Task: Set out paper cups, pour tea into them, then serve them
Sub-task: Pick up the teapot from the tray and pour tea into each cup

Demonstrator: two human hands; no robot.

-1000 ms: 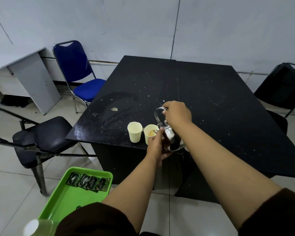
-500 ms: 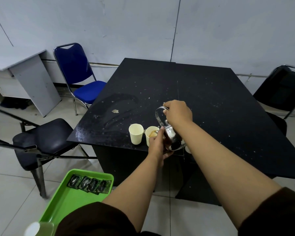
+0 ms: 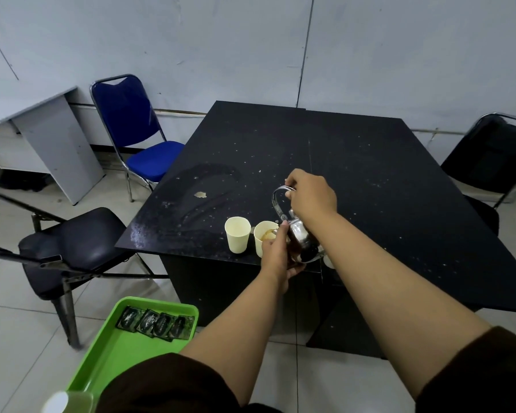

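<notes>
A grey desk (image 3: 42, 126) stands against the wall at the far left, with a blue chair (image 3: 134, 135) beside it and a black chair (image 3: 72, 248) nearer, off the table's left corner. Low down, a green tray (image 3: 113, 353) holds a row of dark sachets (image 3: 157, 322) at its far end.

On the black table (image 3: 370, 189), near its front edge, stands an empty paper cup (image 3: 237, 238). Just right of it, a second paper cup (image 3: 264, 239) has brown tea in it. The person's left hand (image 3: 277, 257) reaches up from below, its fingers curled round the underside of a steel teapot (image 3: 300, 239), thumb up by the spout, which tips over that second cup. The right hand (image 3: 312, 198) comes from above, fingers closed round the pot's arched handle (image 3: 277, 201). A bit of a third cup (image 3: 328, 260) peeks out under the right forearm. Another black chair (image 3: 489, 162) sits at the table's far right.
</notes>
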